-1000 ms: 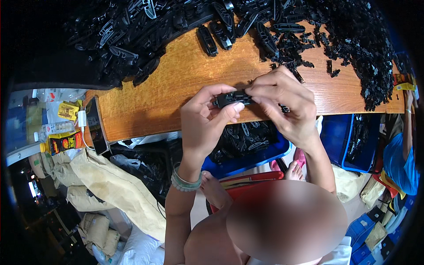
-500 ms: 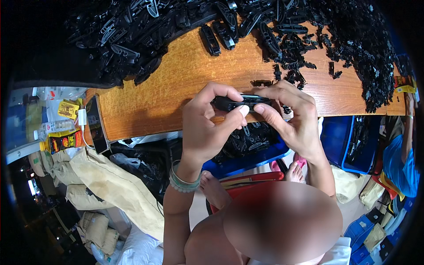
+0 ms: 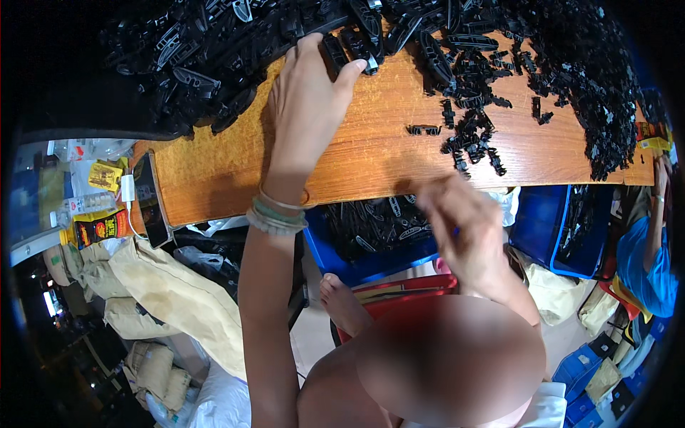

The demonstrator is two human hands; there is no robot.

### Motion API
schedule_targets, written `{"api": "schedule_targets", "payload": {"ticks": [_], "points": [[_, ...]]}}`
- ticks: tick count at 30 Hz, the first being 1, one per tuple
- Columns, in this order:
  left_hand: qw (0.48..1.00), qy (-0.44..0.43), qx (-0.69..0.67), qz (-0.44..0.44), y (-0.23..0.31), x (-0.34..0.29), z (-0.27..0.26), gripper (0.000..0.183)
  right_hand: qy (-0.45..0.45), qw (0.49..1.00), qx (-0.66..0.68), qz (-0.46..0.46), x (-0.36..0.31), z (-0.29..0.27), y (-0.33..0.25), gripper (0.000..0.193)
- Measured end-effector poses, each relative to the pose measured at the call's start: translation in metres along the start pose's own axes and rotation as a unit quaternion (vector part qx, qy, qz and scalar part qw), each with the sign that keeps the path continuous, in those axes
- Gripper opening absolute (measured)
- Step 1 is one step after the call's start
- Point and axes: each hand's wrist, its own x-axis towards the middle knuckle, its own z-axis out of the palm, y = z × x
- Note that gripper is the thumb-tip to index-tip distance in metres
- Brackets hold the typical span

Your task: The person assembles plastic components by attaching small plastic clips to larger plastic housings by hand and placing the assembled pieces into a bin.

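My left hand [image 3: 307, 107] reaches over the far part of the wooden table. Its thumb and index finger are spread around a long black plastic part [image 3: 334, 55], and the thumb tip is at the near end of a second black part [image 3: 359, 50] with a bright silvery end. Whether the fingers press on either one cannot be made out. My right hand [image 3: 464, 228], smeared by motion, is near the table's front edge beside a blue bin [image 3: 342, 274] of black parts. Its fingers are too blurred to show any hold.
Heaps of black plastic parts [image 3: 185, 64] cover the table's far left, and small black clips [image 3: 471, 135] lie at centre right. A second blue bin [image 3: 535, 221] stands below right. A phone [image 3: 152, 200] is at the left edge. Another person in blue [image 3: 646, 257] is at far right.
Both hands held a black part together over the table's front; it no longer shows in either. My left hand has moved far and left, my right hand down toward me.
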Motion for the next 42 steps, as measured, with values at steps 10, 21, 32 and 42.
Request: {"api": "schedule_targets", "payload": {"ticks": [10, 21, 32, 42], "points": [[0.938, -0.163, -0.235, -0.196, 0.008, -0.015, -0.025, 0.051, 0.096, 0.959, -0.247, -0.097, 0.045, -0.001, 0.034, 0.019], [0.797, -0.268, -0.495, -0.218, 0.047, -0.074, -0.036, 0.031, 0.139, 0.985, 0.043, -0.089, 0.028, 0.002, 0.011, 0.026], [0.779, -0.238, -0.516, -0.266, 0.063, -0.07, -0.048, 0.028, 0.139, 0.974, -0.044, -0.176, 0.029, -0.003, 0.016, 0.026], [0.75, -0.267, -0.541, -0.272, 0.062, -0.069, -0.049, 0.027, 0.132, 0.971, -0.05, -0.192, 0.029, -0.004, 0.021, 0.029]]}}
